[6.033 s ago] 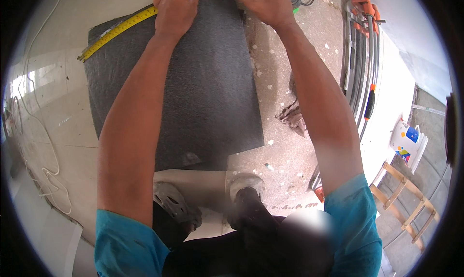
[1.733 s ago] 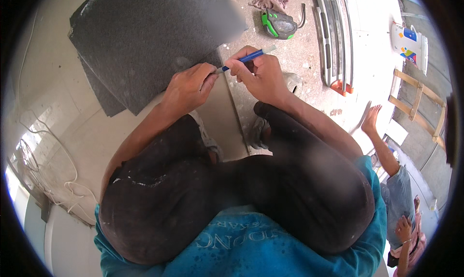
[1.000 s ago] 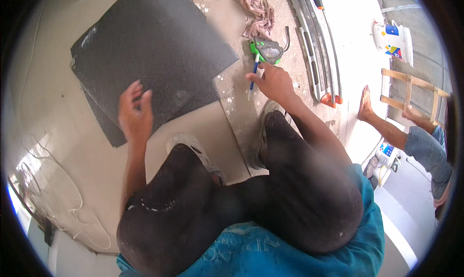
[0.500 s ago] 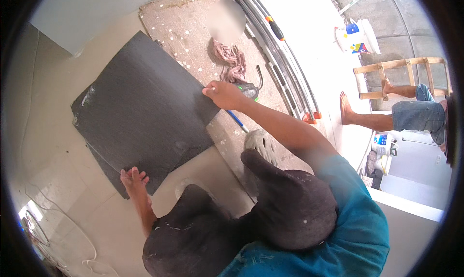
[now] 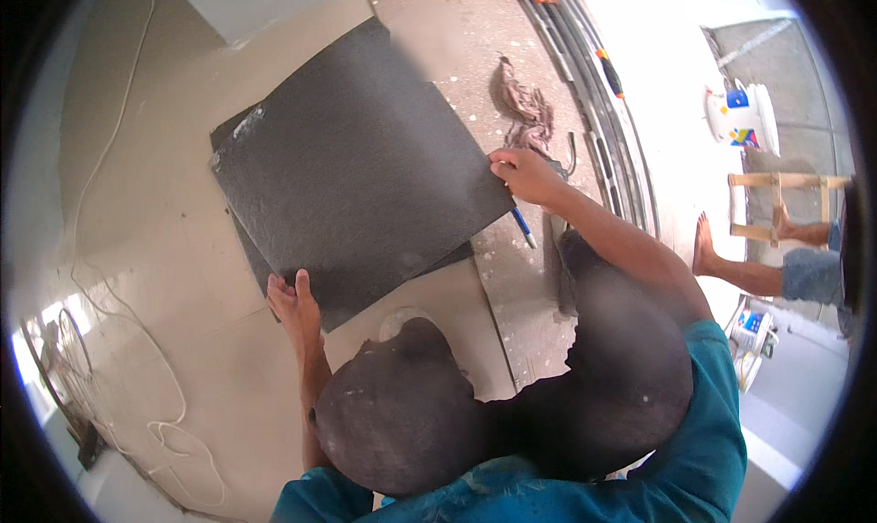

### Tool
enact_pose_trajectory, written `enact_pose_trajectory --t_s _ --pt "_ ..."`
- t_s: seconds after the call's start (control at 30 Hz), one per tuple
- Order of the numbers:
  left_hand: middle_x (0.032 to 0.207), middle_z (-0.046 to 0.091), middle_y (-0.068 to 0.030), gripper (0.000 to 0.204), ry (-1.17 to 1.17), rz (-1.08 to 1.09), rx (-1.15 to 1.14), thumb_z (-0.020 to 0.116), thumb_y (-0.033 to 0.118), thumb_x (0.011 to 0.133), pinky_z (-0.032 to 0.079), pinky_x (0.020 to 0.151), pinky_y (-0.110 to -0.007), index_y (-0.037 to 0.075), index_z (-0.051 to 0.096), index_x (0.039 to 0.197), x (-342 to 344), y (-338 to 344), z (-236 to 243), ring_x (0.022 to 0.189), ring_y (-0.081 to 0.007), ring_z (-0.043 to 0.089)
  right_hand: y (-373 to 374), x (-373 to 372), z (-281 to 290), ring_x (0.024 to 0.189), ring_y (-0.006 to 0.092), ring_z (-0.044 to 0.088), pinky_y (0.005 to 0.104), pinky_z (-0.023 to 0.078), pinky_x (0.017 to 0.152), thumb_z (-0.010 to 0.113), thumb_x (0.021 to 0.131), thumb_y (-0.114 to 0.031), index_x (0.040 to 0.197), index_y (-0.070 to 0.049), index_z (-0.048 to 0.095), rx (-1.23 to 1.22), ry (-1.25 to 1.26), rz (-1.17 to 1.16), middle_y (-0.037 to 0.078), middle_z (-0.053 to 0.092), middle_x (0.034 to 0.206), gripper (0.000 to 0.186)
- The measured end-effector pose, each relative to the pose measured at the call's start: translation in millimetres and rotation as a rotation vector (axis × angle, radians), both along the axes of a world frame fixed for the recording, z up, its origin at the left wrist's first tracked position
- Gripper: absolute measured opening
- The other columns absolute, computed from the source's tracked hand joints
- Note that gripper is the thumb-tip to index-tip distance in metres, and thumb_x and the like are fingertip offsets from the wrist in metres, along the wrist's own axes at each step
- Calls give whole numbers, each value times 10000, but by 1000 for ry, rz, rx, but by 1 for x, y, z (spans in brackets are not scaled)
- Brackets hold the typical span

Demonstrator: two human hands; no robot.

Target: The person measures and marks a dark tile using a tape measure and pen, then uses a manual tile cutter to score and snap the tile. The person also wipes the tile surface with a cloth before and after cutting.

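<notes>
A large dark grey square tile (image 5: 356,176) with a slate-like surface lies tilted over a second dark tile (image 5: 248,253), whose edges peek out at the left and lower right. My right hand (image 5: 532,176) pinches the upper tile's right corner between thumb and fingers. At the near left edge, my left hand (image 5: 294,306) has its fingers under the tile and its thumb up beside it. A whitish smear (image 5: 247,124) marks the upper tile's far left corner.
A speckled board (image 5: 475,66) lies beyond, with a crumpled pink rag (image 5: 527,107) and blue pencil-like stick (image 5: 523,228). Long metal tile-cutter rails (image 5: 594,112) stand to the right. A white bucket (image 5: 742,116), wooden ladder (image 5: 776,203) and another person's leg (image 5: 740,272) are further right. A pale cable (image 5: 119,130) trails left.
The upper tile has turned and shifted against the lower one, which now shows at the lower right. My left hand has closed on the near edge. The whole view has shifted.
</notes>
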State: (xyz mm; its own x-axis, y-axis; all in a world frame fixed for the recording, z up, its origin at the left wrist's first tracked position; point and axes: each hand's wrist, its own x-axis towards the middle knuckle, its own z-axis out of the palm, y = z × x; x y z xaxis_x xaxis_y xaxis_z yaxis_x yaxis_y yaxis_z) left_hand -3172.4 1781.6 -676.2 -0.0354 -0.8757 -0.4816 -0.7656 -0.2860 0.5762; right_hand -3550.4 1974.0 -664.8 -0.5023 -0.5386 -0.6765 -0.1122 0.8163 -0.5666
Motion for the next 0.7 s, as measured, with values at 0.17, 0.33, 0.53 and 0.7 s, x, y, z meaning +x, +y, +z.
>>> enact_pose_trajectory --t_s 0.17,0.33,0.53,0.7 --pt "1287 490 -201 678 -10 86 -96 635 382 939 414 998 -425 -48 400 1408 5 1 -48 1109 -293 506 -2 -14 -10 756 123 574 299 477 710 546 973 -212 1238 -13 611 -58 38 46 54 653 940 338" --pt "1340 512 -209 707 120 262 208 563 477 957 384 1044 -435 -52 422 1404 -9 -31 -59 1250 -320 473 17 -41 -6 831 188 619 342 481 772 523 978 -197 1225 -1 592 -142 97 111 106 659 948 323" --pt "1494 408 -197 694 98 365 10 442 500 995 292 1120 -449 -38 418 1434 -96 16 -39 1370 -352 384 55 -106 -27 1027 397 603 467 457 885 509 951 -181 1121 -4 594 -372 153 315 232 635 1046 260" --pt "1523 364 -213 697 138 439 -18 453 467 993 246 1141 -449 -69 402 1435 -151 61 -39 1400 -361 342 107 -179 -46 1015 413 599 488 454 888 508 928 -157 1056 4 611 -446 87 260 235 636 1015 230"
